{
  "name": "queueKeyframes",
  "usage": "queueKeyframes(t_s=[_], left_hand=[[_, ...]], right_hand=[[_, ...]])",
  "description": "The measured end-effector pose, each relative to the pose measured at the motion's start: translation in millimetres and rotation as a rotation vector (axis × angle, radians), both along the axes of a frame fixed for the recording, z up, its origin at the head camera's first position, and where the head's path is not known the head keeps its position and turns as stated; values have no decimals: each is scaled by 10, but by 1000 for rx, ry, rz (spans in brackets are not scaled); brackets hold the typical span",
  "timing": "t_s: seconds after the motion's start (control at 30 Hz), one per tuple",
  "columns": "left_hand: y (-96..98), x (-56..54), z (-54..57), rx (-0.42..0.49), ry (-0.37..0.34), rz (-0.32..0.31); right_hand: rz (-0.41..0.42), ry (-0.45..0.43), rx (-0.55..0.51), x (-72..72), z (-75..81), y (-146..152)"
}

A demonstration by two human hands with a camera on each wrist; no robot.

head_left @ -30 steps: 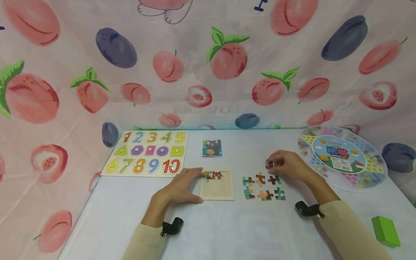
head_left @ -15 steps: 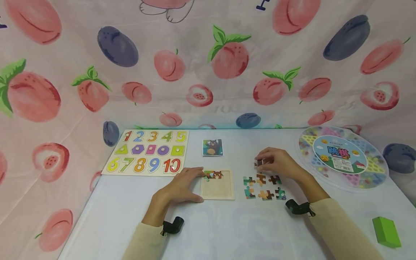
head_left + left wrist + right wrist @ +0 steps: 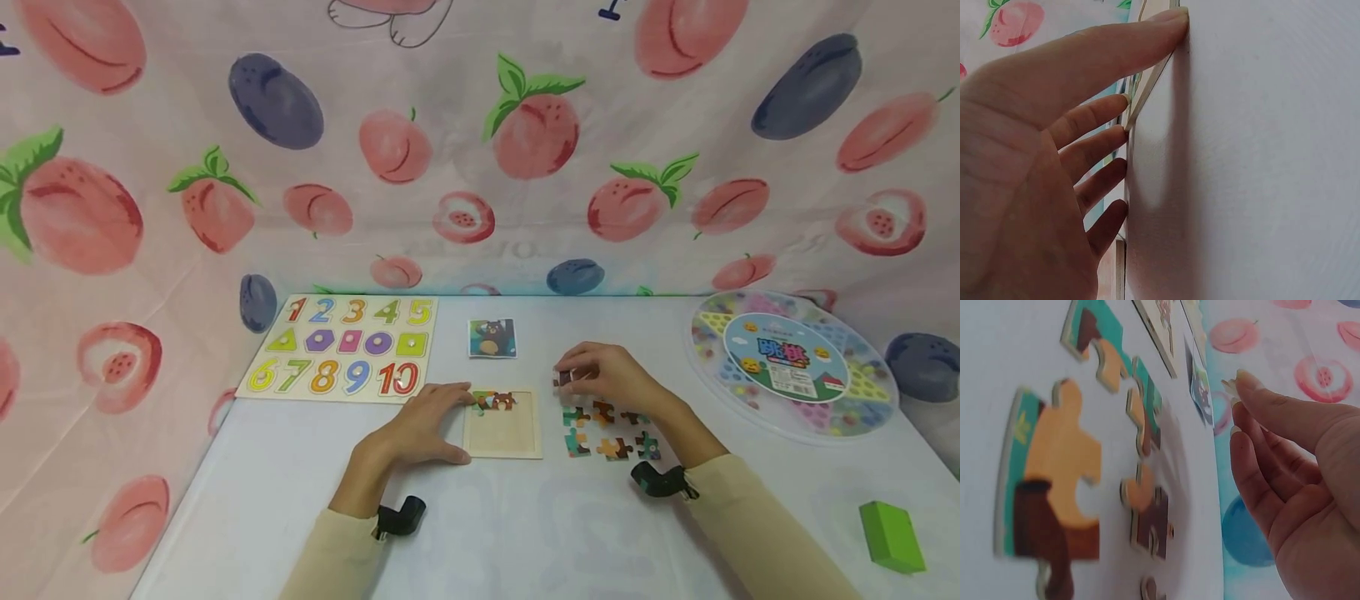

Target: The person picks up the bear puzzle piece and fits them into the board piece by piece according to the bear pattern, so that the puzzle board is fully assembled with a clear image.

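Your right hand (image 3: 615,379) has a puzzle piece (image 3: 562,378) pinched between thumb and fingers, held above the bench (image 3: 525,533), right of the wooden tray (image 3: 502,437). Your left hand (image 3: 420,429) is well apart from it, fingers and thumb spread along the tray's left edge. You've got joined pieces (image 3: 498,402) sitting at the tray's top, bear face showing. Loose pieces (image 3: 615,450) lie in two rows under your right arm. Farther out: a bear card (image 3: 492,346) behind the tray, number board (image 3: 336,354) left, round game box (image 3: 787,358) and green block (image 3: 891,537) right.
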State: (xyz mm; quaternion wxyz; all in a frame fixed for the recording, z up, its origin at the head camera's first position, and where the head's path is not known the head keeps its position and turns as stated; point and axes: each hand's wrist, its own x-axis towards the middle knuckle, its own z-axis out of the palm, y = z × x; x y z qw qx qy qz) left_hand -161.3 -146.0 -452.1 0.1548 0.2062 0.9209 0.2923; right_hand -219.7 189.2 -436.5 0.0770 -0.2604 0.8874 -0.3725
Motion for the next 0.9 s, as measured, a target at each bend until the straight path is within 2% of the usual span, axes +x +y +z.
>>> queueKeyframes(t_s=[0.4, 0.57, 0.9], left_hand=[[4, -6, 0, -16, -10, 8], [3, -8, 1, -16, -11, 6], [1, -8, 6, -20, -7, 9]], right_hand=[[44, 3, -18, 20, 0, -304], [62, -37, -26, 36, -20, -417], [108, -22, 12, 53, -127, -536]])
